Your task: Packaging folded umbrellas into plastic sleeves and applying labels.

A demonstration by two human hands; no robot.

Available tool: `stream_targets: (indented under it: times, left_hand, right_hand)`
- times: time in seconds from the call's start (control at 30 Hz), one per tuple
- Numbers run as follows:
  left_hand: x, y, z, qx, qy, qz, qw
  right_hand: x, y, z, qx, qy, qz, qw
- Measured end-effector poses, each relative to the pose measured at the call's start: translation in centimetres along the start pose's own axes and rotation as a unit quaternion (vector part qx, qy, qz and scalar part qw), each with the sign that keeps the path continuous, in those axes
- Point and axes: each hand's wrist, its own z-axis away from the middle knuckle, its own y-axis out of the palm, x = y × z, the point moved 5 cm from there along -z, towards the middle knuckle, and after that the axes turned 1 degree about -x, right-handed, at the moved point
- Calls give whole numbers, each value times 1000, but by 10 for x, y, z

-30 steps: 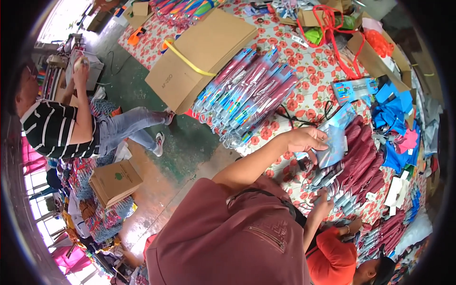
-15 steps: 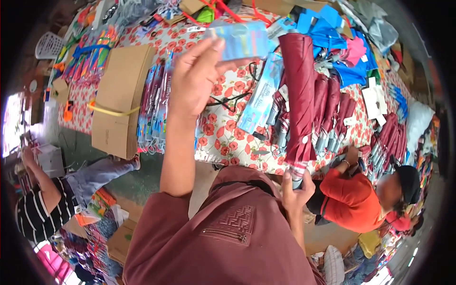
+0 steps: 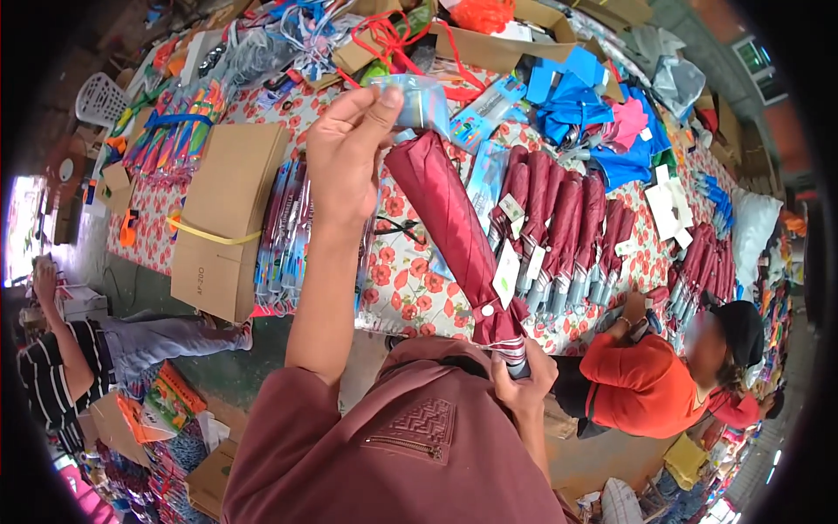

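My left hand (image 3: 347, 153) is raised over the table, thumb and fingers pinching a clear plastic sleeve printed in blue (image 3: 422, 105). My right hand (image 3: 525, 381) grips a folded maroon umbrella (image 3: 447, 218) by its grey handle end. The umbrella slants up to the left, its closed top just below the sleeve; whether the two touch I cannot tell. A white tag (image 3: 506, 272) hangs from the umbrella near its handle. Right of it lies a row of folded maroon umbrellas (image 3: 566, 229) with grey handles and tags. Packed umbrellas in printed sleeves (image 3: 286, 236) lie left of my forearm.
A flat brown carton (image 3: 223, 223) with a yellow strap lies on the flowered tablecloth (image 3: 410, 288). Blue umbrellas (image 3: 572, 109) and red ribbon (image 3: 393, 39) are farther back. A person in an orange top (image 3: 642, 384) works at the right; another in stripes (image 3: 57, 371) is at the left.
The umbrella's top has swung left and down toward the plastic sleeve. My left hand has drawn the sleeve slightly left and lower. My right hand keeps hold of the handle.
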Motion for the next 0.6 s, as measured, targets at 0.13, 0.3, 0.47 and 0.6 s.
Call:
stream_targets:
  times: [0.13, 0.3, 0.47, 0.6]
  left_hand:
    - [-8, -9, 1, 37, 30, 20, 999]
    - [-21, -12, 9, 97, 101, -68, 988]
    - [-25, -32, 15, 90, 156, -192, 965]
    - [-22, -61, 26, 23, 95, -255, 962]
  right_hand:
    - [1, 3, -2, -7, -15, 20, 1000]
    - [2, 8, -5, -35, -48, 45, 997]
    - [6, 17, -6, -28, -65, 52, 996]
    - [24, 19, -12, -21, -85, 70, 994]
